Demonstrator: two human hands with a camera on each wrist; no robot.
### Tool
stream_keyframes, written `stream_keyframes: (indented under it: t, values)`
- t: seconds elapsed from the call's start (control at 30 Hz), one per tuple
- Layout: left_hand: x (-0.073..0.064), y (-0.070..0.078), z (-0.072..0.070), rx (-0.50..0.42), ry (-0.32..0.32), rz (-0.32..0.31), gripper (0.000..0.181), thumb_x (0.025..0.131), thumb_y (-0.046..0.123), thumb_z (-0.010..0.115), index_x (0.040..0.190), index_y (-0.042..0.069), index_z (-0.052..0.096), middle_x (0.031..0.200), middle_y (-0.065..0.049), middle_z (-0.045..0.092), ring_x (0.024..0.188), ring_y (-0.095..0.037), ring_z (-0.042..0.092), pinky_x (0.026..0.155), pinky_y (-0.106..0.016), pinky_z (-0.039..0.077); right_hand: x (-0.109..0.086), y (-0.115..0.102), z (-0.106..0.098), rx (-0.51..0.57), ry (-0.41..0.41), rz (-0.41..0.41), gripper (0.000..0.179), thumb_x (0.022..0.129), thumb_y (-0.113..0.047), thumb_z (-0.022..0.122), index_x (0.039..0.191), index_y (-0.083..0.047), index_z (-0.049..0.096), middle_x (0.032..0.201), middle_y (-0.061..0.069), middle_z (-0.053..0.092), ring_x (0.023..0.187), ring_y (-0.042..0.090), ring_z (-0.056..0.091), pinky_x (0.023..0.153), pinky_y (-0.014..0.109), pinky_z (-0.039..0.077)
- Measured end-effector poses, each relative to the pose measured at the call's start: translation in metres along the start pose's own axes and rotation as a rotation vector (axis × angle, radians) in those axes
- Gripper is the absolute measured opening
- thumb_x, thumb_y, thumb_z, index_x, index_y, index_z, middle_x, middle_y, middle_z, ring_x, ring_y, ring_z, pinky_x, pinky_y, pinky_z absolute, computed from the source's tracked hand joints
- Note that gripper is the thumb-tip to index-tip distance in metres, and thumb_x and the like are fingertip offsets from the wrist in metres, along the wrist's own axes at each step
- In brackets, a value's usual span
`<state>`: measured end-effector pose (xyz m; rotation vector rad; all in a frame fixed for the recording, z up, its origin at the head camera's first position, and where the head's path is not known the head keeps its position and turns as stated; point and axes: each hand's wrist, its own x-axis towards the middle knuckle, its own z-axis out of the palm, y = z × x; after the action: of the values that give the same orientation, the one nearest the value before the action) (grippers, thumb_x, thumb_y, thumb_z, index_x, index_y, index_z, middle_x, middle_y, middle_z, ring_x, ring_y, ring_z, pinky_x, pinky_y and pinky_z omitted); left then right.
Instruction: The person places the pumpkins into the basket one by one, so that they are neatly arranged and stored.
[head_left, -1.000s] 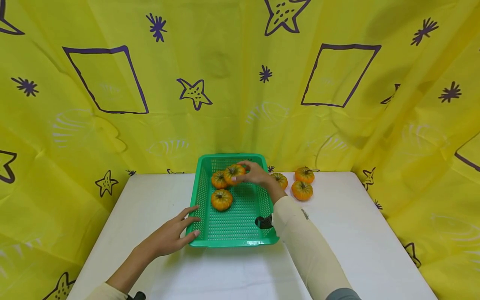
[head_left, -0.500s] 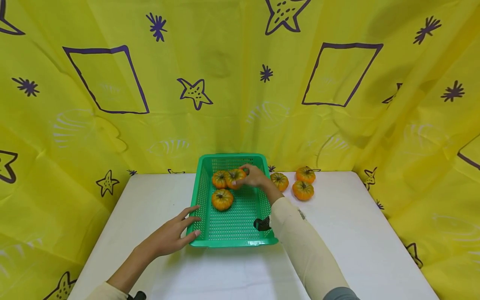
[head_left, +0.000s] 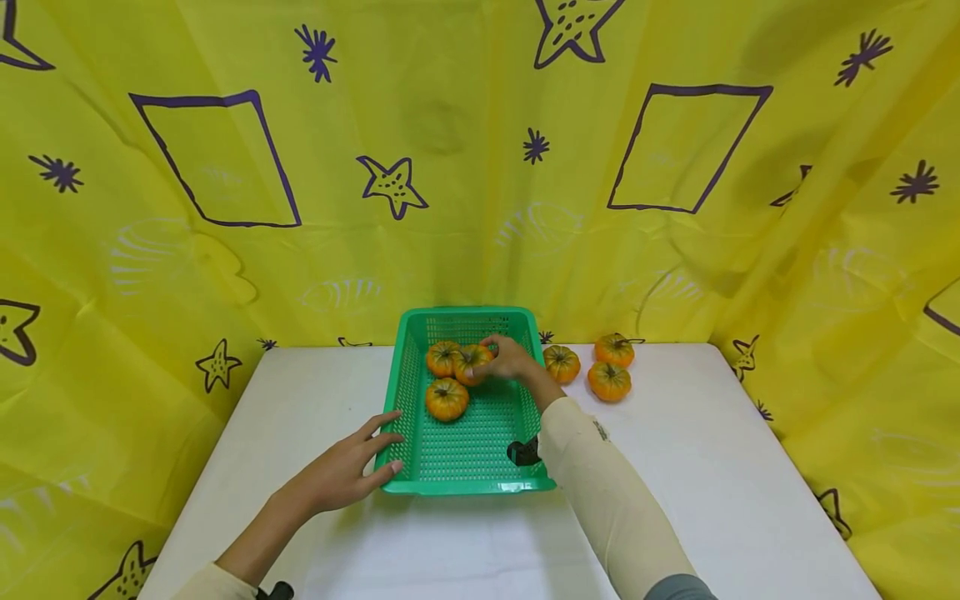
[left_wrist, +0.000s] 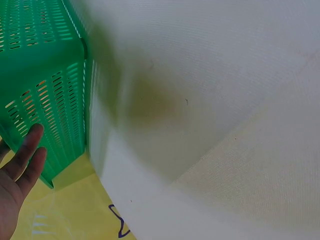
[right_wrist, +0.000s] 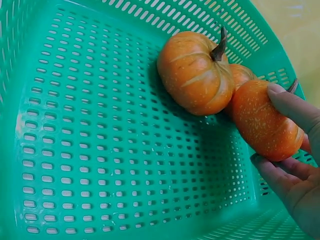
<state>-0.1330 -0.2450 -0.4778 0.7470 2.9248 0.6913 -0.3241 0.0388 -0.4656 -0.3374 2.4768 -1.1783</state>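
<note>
A green plastic basket [head_left: 480, 450] with slotted walls sits on the table. Inside it, toward the back left, lie two small orange pumpkins, a front one [head_left: 447, 399] and a back one [head_left: 441, 358]. My right hand [head_left: 512, 360] holds a third pumpkin [right_wrist: 267, 120] between thumb and fingers, low in the basket beside the others. In the right wrist view its thumb lies on top and the fingers reach underneath. My left hand [head_left: 341, 473] rests against the basket's left side with its fingers spread; the left wrist view shows fingertips [left_wrist: 35, 131] at the slotted wall.
Right of the basket, on the white table [head_left: 675, 467], lie three more pumpkins: one close to the basket [head_left: 561, 364], one at the back [head_left: 614, 350] and one in front of it [head_left: 609, 382]. A yellow patterned curtain [head_left: 465, 250] hangs behind and at both sides.
My right hand has lowered the held pumpkin into the basket, slightly right of the back one. The left hand has stayed at the basket's side.
</note>
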Motion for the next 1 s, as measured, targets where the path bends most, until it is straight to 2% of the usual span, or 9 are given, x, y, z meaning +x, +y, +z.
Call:
stream_keyframes:
  t: [0.4, 0.57, 0.87, 1.0]
  values:
    - [0.0, 0.0022, -0.0011, -0.005, -0.006, 0.0, 0.048, 0.103, 0.046, 0.052, 0.134, 0.01, 0.061, 0.159, -0.01, 0.036, 0.127, -0.035, 0.059, 0.097, -0.053, 0.053, -0.0001, -0.0002, 0.0009, -0.03, -0.074, -0.02, 0.065, 0.085, -0.025, 0.081, 0.139, -0.005, 0.052, 0.131, 0.022, 0.056, 0.112, 0.033, 0.059, 0.092, 0.043, 0.052]
    - [0.0006, 0.0019, -0.0011, -0.005, -0.005, 0.0, 0.048, 0.103, 0.046, 0.052, 0.135, 0.011, 0.061, 0.16, -0.01, 0.035, 0.128, -0.034, 0.058, 0.098, -0.053, 0.052, 0.0, 0.0009, 0.0008, -0.001, -0.124, -0.027, 0.066, 0.085, -0.022, 0.081, 0.141, -0.003, 0.05, 0.13, 0.025, 0.056, 0.11, 0.034, 0.061, 0.091, 0.046, 0.054]
    - [0.0002, 0.0005, -0.0011, -0.003, -0.008, 0.008, 0.049, 0.104, 0.046, 0.051, 0.135, 0.01, 0.061, 0.16, -0.011, 0.035, 0.127, -0.035, 0.059, 0.097, -0.053, 0.053, 0.0003, 0.0, 0.0033, -0.018, -0.201, -0.01, 0.069, 0.087, -0.024, 0.08, 0.145, -0.006, 0.048, 0.142, 0.025, 0.049, 0.126, 0.037, 0.054, 0.096, 0.043, 0.052]
    - [0.0006, 0.0007, -0.0017, -0.004, -0.011, 0.008, 0.048, 0.103, 0.046, 0.052, 0.134, 0.01, 0.061, 0.16, -0.011, 0.035, 0.127, -0.035, 0.058, 0.097, -0.053, 0.053, -0.0013, -0.0009, 0.0041, 0.032, -0.243, 0.006, 0.071, 0.088, -0.02, 0.078, 0.147, -0.003, 0.044, 0.143, 0.028, 0.046, 0.122, 0.037, 0.057, 0.097, 0.046, 0.053]
